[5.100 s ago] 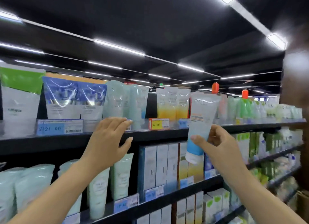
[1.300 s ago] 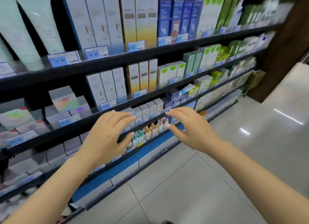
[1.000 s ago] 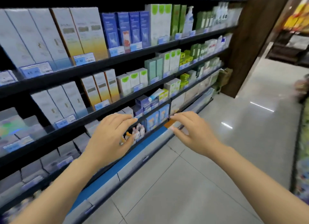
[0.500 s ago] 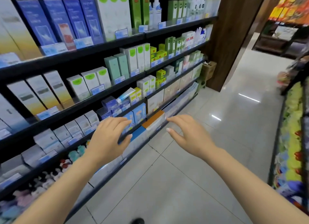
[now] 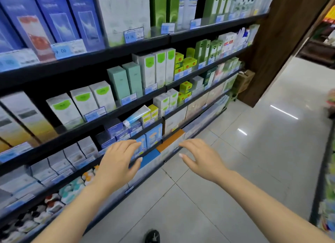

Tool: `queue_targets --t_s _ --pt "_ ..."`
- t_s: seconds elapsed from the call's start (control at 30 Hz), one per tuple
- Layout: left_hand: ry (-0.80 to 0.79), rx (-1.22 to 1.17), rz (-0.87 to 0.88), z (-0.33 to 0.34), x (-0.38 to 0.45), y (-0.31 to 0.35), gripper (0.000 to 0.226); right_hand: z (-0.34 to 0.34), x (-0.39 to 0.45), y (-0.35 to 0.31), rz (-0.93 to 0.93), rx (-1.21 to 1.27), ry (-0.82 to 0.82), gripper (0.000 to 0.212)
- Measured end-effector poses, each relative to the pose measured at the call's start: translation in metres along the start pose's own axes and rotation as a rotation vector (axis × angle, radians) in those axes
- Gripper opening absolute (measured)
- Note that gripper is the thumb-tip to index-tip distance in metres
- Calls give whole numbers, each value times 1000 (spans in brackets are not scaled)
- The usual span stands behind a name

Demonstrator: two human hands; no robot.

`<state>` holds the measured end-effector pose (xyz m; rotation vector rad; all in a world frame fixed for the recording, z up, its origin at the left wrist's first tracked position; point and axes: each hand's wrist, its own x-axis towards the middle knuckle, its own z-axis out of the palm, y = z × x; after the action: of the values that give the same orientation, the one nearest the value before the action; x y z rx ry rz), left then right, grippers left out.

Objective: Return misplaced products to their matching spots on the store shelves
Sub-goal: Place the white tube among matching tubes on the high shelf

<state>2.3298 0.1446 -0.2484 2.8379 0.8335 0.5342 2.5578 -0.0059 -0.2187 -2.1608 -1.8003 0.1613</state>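
Reading price tag (image 5: 133,36) "14 00" — other labels blurred.

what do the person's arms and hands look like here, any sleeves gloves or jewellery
Both forearms are bare up to the picture's lower edge: no sleeves show. The left hand and right hand wear no gloves, and no rings, watch or bracelets are visible on fingers or wrists. The fingernails look short, with a pale, light finish; the picture is too soft to tell more.

We see the left hand (image 5: 117,163) and right hand (image 5: 203,159) held empty, fingers spread, before the dark shelves (image 5: 126,108). A blue-and-white tube (image 5: 136,114) lies tilted across purple boxes (image 5: 114,128). Grey floor tiles (image 5: 253,152) extend rightward.
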Motion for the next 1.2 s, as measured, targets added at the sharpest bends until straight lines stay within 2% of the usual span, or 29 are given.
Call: queue_targets --t_s 0.2,0.4,0.6,0.77,0.9,1.03,1.2 --pt "-98 6 -104 26 58 -21 48 12 69 52 -56 20 -46 38" --pt "-131 63 -274 59 107 -24 51 17 147 111 -187 61 -83 34" --pt "-114 69 -557 94 122 2 51 22 211 154 -306 133 -197 35" --pt "-163 85 -711 105 130 18 54 34 242 163 -432 146 -308 36" --pt "-168 107 -749 111 138 13 55 49 255 166 -465 112 -405 41" --pt "-171 129 -694 122 152 -3 54 58 267 167 -474 74 -446 42" --pt "-193 9 -715 148 163 -30 56 77 281 170 -438 79 -463 41"
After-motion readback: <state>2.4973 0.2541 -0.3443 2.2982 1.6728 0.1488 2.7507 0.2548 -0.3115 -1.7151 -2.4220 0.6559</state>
